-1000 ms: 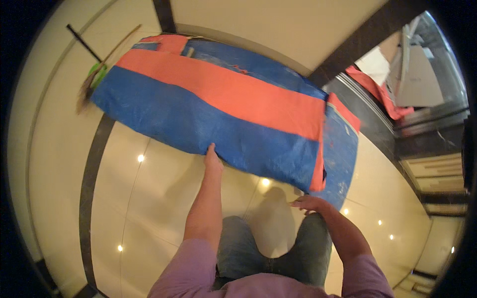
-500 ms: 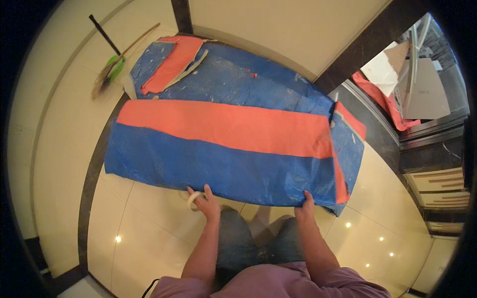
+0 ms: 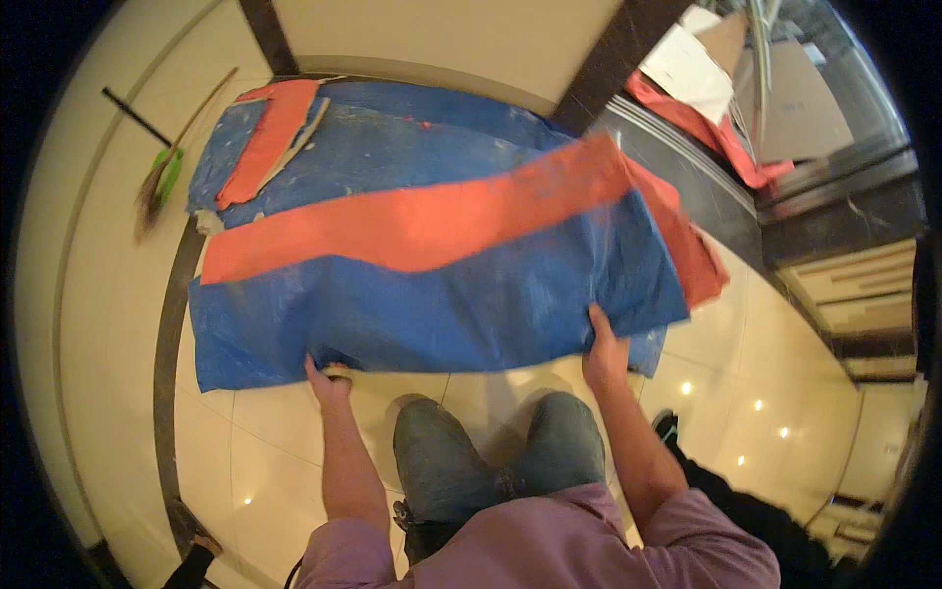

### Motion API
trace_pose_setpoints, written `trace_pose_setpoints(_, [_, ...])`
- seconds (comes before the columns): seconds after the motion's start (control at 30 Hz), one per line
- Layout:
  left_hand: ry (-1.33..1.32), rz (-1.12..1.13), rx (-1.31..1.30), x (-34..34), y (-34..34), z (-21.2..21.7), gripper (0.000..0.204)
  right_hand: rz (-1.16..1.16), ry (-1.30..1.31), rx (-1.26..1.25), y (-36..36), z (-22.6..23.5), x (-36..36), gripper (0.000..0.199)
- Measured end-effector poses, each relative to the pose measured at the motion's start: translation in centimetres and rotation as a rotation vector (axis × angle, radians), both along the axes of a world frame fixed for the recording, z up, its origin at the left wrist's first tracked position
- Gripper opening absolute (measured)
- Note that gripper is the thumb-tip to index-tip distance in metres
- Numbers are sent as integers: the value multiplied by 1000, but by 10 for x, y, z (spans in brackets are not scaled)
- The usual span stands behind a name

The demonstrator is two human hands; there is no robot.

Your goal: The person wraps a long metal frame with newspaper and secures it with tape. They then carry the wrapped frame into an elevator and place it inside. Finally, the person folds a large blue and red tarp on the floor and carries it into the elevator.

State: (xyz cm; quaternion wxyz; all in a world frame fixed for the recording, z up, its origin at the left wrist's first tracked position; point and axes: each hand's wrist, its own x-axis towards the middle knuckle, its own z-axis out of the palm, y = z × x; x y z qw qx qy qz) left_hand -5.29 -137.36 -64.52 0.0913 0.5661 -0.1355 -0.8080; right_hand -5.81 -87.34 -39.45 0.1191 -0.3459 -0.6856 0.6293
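A large sheet, blue with an orange-red strip along its far side, spans the space in front of me. My left hand grips its near edge left of the middle, and a pale roll of tape hangs at the same hand. With thumb on top, my right hand pinches the near edge farther right. The sheet's right end is lifted and tilted, its orange-red underside showing. Below it a second blue sheet lies on the floor, with an orange-red piece folded at its far left.
A broom and a green dustpan lean at the left wall. Behind a dark threshold at the right are cardboard and crumpled orange-red sheeting. Another person's foot shows lower left, and a dark-clothed leg lower right.
Both hands have raised the sheet's near edge, and its right end has come up off the layer below. My left hand has moved left. Another person's foot and a leg have come into view.
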Motion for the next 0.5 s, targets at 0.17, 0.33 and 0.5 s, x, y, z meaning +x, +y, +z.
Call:
trace_pose_setpoints(0.17, [226, -220, -255, -124, -27, 20, 27, -89, 350, -522, 2, 46, -75, 52])
trace_pose_setpoints(0.33, [280, -380, -420, -224, 59, 94, 24, -205, 410, -700, 81, 2, -79, 44])
trace_pose_setpoints(0.5, [161, -716, -456, -251, 136, 109, 27, -473, 285, -926, 154, -121, -44, 45])
